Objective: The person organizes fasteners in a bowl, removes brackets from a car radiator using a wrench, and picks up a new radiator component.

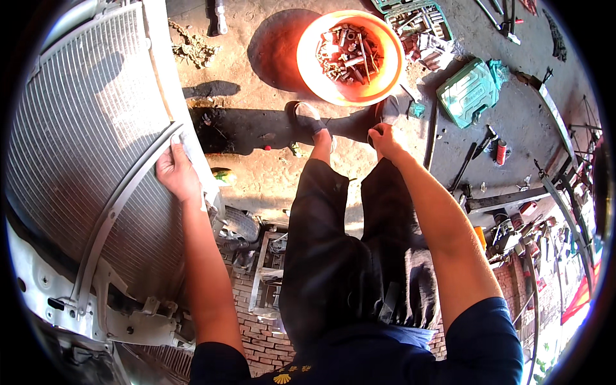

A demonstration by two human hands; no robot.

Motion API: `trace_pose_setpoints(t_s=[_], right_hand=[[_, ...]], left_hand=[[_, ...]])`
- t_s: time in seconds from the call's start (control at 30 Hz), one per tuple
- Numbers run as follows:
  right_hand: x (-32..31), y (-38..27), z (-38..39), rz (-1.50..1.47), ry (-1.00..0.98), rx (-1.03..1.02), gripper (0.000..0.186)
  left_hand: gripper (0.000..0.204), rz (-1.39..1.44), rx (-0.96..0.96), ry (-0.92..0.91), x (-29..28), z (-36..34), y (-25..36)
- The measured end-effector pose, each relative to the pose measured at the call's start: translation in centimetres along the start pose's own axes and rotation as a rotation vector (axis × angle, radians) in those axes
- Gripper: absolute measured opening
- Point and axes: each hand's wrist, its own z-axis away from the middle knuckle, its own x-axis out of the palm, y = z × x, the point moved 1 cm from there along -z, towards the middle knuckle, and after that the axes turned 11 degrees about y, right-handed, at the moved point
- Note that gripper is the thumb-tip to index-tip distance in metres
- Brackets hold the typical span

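At the left, a finned radiator [77,147] sits in the front of a car. A long curved grey metal strip [122,192] runs across it from the lower body panel up to the radiator's right side. My left hand [176,172] is closed around the strip's upper end, thumb uppermost. My right hand [388,140] is held out over my right shoe, well apart from the car. Its fingers are curled together in a pinch, and whatever may be between them is too small to name.
An orange basin [307,51] of bolts and metal parts stands ahead of my shoes. Beyond it lies an open socket set [417,22]. A green tool case [471,93], a hammer [486,141] and a red can [501,153] are on the right. A metal frame [262,273] stands beside my left leg.
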Motion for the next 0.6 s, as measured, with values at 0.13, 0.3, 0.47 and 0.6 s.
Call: trace_pose_setpoints(t_s=[0.13, 0.3, 0.47, 0.6], right_hand=[[-1.6, -3.1, 0.0, 0.042, -0.028, 0.046, 0.038], [-1.9, -5.1, -0.3, 0.09, -0.015, 0.004, 0.043], [-1.8, -6.3, -2.4, 0.091, 0.002, 0.008, 0.043], [-2.4, -7.6, -3.2, 0.09, -0.03, 0.032, 0.042]], left_hand=[[0.021, 0.045, 0.005, 0.047, 0.5, -0.1, -0.4], [0.024, 0.057, 0.045, 0.083, 1.4, 0.6, -0.1], [0.025, 0.007, 0.005, 0.13, 1.8, 0.6, -0.2], [0.029, -0.013, 0.048, 0.152, 2.1, 0.9, 0.0]])
